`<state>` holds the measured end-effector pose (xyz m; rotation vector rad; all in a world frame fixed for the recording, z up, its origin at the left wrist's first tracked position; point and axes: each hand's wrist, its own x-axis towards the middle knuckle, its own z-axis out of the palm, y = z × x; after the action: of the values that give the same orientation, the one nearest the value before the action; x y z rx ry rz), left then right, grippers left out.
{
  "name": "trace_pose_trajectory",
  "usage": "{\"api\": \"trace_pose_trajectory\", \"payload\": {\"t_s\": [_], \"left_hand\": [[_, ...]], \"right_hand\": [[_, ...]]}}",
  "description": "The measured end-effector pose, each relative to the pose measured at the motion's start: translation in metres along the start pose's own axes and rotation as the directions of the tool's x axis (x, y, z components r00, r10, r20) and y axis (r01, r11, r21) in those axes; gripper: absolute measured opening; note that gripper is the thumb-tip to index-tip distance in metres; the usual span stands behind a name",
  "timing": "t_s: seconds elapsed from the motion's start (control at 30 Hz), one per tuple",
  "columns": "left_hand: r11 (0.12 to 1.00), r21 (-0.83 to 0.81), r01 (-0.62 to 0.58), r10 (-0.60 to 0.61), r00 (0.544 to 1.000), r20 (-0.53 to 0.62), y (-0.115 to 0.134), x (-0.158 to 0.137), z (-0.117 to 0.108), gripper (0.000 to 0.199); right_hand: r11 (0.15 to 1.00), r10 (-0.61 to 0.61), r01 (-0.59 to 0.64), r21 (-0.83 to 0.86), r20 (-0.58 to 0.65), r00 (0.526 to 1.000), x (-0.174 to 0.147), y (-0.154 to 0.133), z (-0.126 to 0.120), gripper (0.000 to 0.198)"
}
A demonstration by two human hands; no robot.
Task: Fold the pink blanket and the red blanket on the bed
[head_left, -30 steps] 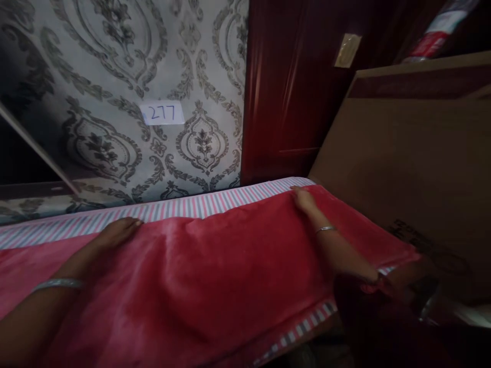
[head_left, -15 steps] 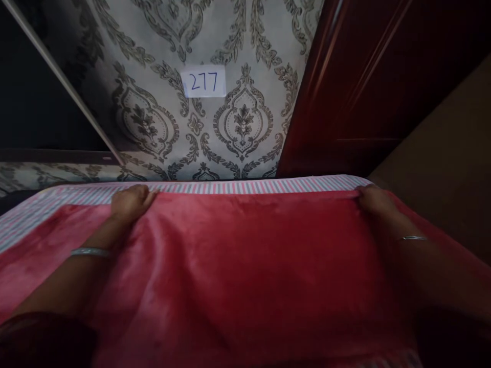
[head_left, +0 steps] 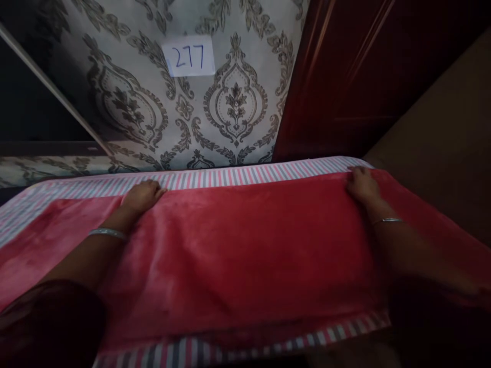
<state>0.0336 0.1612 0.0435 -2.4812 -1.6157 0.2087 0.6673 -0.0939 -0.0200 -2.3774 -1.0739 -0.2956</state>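
A red plush blanket [head_left: 264,240] is spread across a striped sheet [head_left: 215,176] of white, pink and grey. My left hand [head_left: 143,196] has its fingers curled over the blanket's far edge, left of the middle. At the right end of that same edge, my right hand [head_left: 362,185] grips the fabric, its fingertips partly hidden. Soft folds run down the blanket below my left hand, while the middle part lies fairly smooth. Stripes of the sheet show beyond the far edge and again along the near edge.
Patterned wallpaper [head_left: 184,128] rises behind the far side, with a paper label [head_left: 190,56] reading 277. A dark screen-like panel [head_left: 34,102] hangs at left. On the right stand a dark red wooden panel [head_left: 337,87] and a brownish surface [head_left: 441,133].
The view has tilted down slightly. Both hands still hold the far edge, and the blanket lies flatter. The striped sheet now shows along the near edge, with more of it visible beyond the far edge.
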Motion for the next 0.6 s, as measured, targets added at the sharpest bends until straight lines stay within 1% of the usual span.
{"api": "trace_pose_trajectory", "payload": {"t_s": [0.07, 0.13, 0.23, 0.3, 0.4, 0.47, 0.53, 0.6], "left_hand": [[0.999, 0.013, -0.052, 0.053, 0.991, -0.121, 0.008, -0.011, -0.008, 0.050], [0.983, -0.021, -0.181, 0.173, 0.964, -0.203, 0.019, -0.031, -0.016, 0.050], [0.892, -0.137, -0.431, 0.395, 0.891, -0.225, 0.040, -0.080, -0.021, 0.047], [0.830, -0.206, -0.519, 0.473, 0.850, -0.233, 0.052, -0.122, -0.018, 0.045], [0.792, -0.269, -0.548, 0.484, 0.833, -0.270, 0.062, -0.187, -0.004, 0.041], [0.774, -0.290, -0.563, 0.473, 0.818, -0.327, 0.063, -0.222, 0.007, 0.040], [0.749, -0.299, -0.591, 0.469, 0.792, -0.391, 0.064, -0.247, 0.018, 0.042], [0.720, -0.308, -0.622, 0.483, 0.768, -0.422, 0.065, -0.261, 0.027, 0.045]], "right_hand": [[1.000, -0.030, 0.030, -0.001, 0.034, 0.999, -0.017, -0.009, -0.010, 0.048], [0.996, -0.089, 0.089, 0.009, 0.060, 0.994, -0.041, -0.021, -0.018, 0.049], [0.977, -0.211, 0.205, 0.056, 0.117, 0.970, -0.090, -0.038, -0.031, 0.043], [0.953, -0.291, 0.273, 0.129, 0.145, 0.946, -0.129, -0.047, -0.043, 0.037], [0.899, -0.387, 0.341, 0.276, 0.133, 0.912, -0.195, -0.056, -0.067, 0.029], [0.848, -0.450, 0.384, 0.365, 0.113, 0.886, -0.237, -0.059, -0.082, 0.027], [0.799, -0.510, 0.422, 0.428, 0.111, 0.853, -0.273, -0.061, -0.093, 0.028], [0.766, -0.560, 0.452, 0.458, 0.129, 0.818, -0.299, -0.063, -0.099, 0.032]]}}
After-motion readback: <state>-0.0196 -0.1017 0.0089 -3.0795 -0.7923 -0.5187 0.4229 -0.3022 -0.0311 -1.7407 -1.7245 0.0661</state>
